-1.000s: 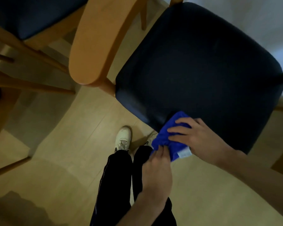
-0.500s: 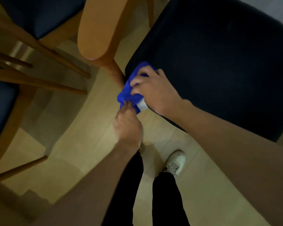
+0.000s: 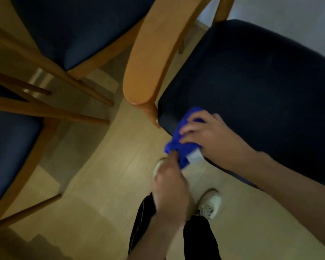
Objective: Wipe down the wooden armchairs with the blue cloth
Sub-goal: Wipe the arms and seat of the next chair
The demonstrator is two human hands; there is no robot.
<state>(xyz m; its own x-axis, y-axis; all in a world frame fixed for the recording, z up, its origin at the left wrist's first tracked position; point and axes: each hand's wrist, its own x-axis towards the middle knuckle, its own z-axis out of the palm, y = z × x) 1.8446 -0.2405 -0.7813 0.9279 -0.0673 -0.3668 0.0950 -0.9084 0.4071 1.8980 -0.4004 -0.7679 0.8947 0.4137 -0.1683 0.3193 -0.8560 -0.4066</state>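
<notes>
On seat edge (image 3: 169, 126): white-tagged cloth (image 3: 178, 147).

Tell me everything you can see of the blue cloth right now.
The blue cloth is a bright blue, soft-looking fabric, bunched up rather than spread flat, with a pale tag or label at its lower edge. It sits at the front left corner of the dark seat cushion, draped over the edge. The right hand presses it from above; the left hand pinches its lower end. The picture is motion-blurred.
</notes>
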